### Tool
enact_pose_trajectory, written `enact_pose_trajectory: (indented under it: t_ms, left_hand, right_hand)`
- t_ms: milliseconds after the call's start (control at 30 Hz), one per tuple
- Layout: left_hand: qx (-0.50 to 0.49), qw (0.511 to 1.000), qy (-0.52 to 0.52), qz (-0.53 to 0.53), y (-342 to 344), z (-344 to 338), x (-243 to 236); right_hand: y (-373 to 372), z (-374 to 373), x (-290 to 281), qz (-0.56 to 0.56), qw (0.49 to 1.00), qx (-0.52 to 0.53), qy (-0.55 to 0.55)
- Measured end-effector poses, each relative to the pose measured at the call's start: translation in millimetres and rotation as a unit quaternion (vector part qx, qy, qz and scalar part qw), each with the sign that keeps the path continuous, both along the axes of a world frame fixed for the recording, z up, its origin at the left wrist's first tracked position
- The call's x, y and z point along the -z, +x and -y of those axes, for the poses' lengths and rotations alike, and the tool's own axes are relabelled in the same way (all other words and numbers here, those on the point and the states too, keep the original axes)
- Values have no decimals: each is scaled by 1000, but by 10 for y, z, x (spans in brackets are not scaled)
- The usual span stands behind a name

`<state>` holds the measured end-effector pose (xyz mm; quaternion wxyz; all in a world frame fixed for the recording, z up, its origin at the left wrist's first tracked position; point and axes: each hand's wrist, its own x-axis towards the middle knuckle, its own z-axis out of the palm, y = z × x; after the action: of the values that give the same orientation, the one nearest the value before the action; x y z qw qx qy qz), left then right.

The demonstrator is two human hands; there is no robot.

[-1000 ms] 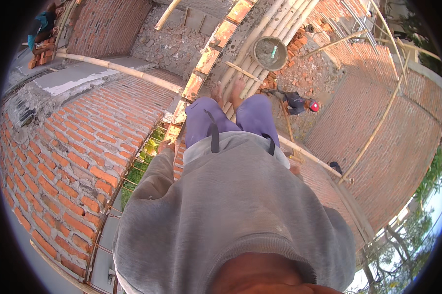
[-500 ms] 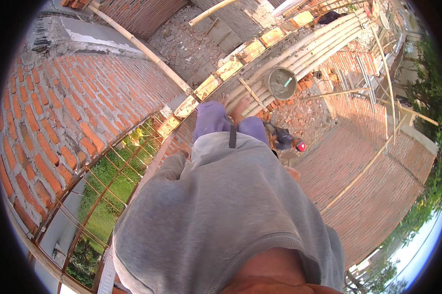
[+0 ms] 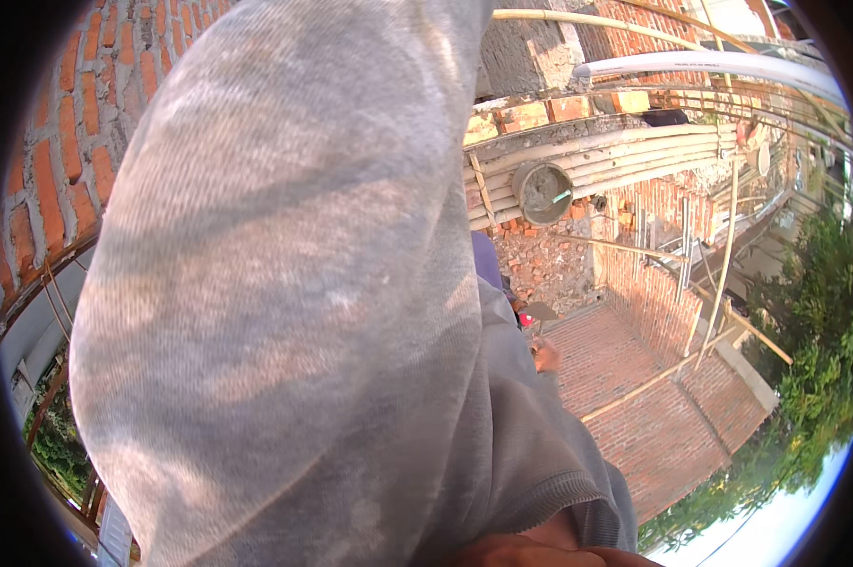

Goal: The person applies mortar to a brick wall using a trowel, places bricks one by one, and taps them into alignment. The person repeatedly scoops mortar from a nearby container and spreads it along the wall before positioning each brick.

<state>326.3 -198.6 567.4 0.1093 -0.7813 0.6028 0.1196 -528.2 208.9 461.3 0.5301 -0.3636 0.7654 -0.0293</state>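
My left arm in its grey sleeve (image 3: 284, 255) is raised across the left half of the view, and its hand is hidden or out of the picture. Low beside my body, my right hand (image 3: 545, 358) is closed around the handle of a trowel (image 3: 540, 311). The trowel's greyish blade points away from me. Beyond it, a round bucket (image 3: 530, 210) of wet grey mortar rests on the bamboo poles (image 3: 625, 151), with a green-handled tool (image 3: 561, 197) lying in it.
A person in a red cap (image 3: 525, 321) is below, partly hidden by my sleeve. Brick rubble (image 3: 559, 269) lies under the poles. Brick walls (image 3: 615, 369) stand at right and left. A white pipe (image 3: 719, 64) crosses the upper right, and bamboo braces (image 3: 727, 255) slant at right.
My left arm has risen from beside my hip and now covers the legs and left wall. The view has shifted; the right hand with the trowel shows more clearly.
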Motion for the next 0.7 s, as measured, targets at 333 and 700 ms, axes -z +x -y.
enact_pose_trajectory:
  t_ms: [333,700]
  left_hand:
    - [207,969,-133,-28,-1756,1734,-527]
    - [-95,867,73,-485,-3386,-869,1752]
  right_hand:
    - [768,-146,-385,-30,951,294,-85]
    - [1033,-272,-66,42,828,543,-136]
